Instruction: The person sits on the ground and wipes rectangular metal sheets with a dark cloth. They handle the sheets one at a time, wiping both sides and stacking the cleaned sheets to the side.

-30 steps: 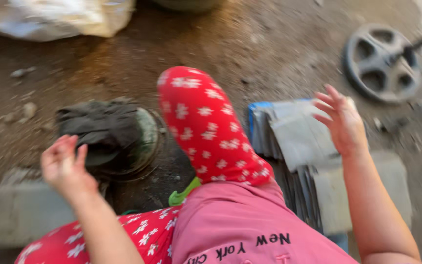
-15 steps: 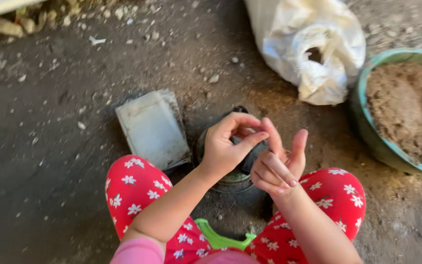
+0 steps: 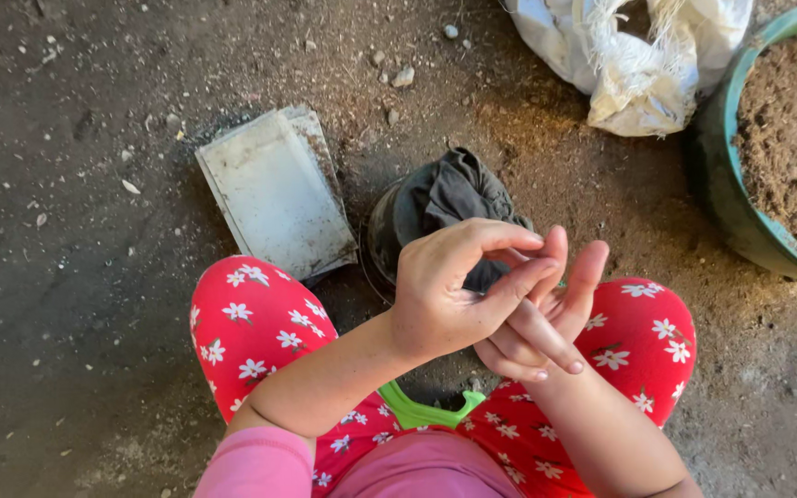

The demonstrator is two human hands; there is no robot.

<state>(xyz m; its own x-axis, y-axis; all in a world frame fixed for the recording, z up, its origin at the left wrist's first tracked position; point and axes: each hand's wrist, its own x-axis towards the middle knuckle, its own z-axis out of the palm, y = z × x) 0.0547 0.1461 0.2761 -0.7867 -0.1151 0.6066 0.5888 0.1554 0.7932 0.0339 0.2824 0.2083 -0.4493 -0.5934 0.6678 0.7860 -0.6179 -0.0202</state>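
Rubbing together with fingers loosely curled and holding nothing, left hand (image 3: 440, 290) over right hand (image 3: 546, 318) hide part of one dark pot (image 3: 445, 217), beside one grey tray (image 3: 274, 194), one white sack (image 3: 638, 55), one green basin (image 3: 735, 207).

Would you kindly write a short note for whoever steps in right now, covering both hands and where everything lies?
Left hand: over the right, fingers curled onto it, holding nothing.
Right hand: palm up beneath, fingers raised, holding nothing.
Both are above a dark round pot with a dark cloth in it, between the knees.
Flat grey tray: on the ground left of the pot.
Green tub of soil and white sack: upper right.
Nothing is in hand; pot and cloth lie untouched.
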